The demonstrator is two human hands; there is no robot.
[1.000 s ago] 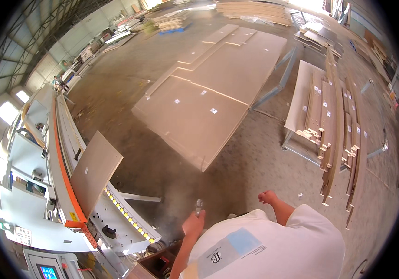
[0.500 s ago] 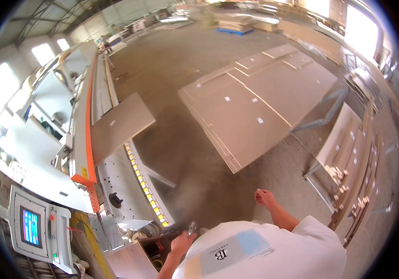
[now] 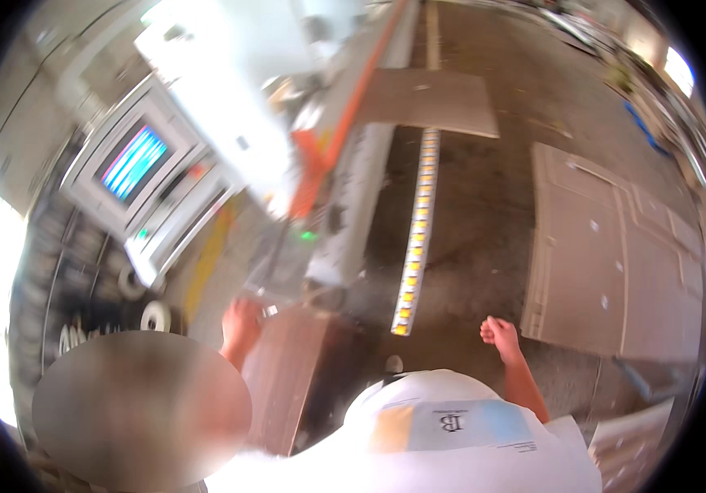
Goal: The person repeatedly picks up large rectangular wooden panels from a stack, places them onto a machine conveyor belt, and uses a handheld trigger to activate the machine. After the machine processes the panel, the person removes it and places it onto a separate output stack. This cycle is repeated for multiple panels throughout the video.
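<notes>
My left hand (image 3: pixel 240 325), smeared by motion, is closed around a small shiny metal object (image 3: pixel 269 311) whose kind I cannot make out. It is over the edge of a brown wooden cabinet (image 3: pixel 283 361). My right hand (image 3: pixel 499 335) is out to the right above the floor, its fingers curled in and nothing seen in them. Ahead of me a brown panel (image 3: pixel 431 103) lies across the bed of a white machine and sticks out over a strip of yellow rollers (image 3: pixel 417 230).
A control panel (image 3: pixel 135 164) with a lit screen stands left, beside the machine's orange guard (image 3: pixel 310 168). Several rolls of edging, one a white roll (image 3: pixel 156 316), sit below it. To the right lies a wide stack of brown boards (image 3: pixel 579 255). A blurred patch hides the lower left.
My view has swung left, so the control panel and rollers lie further right in it and the boards near the right rim. My left hand has reached out leftward, still holding the metal object.
</notes>
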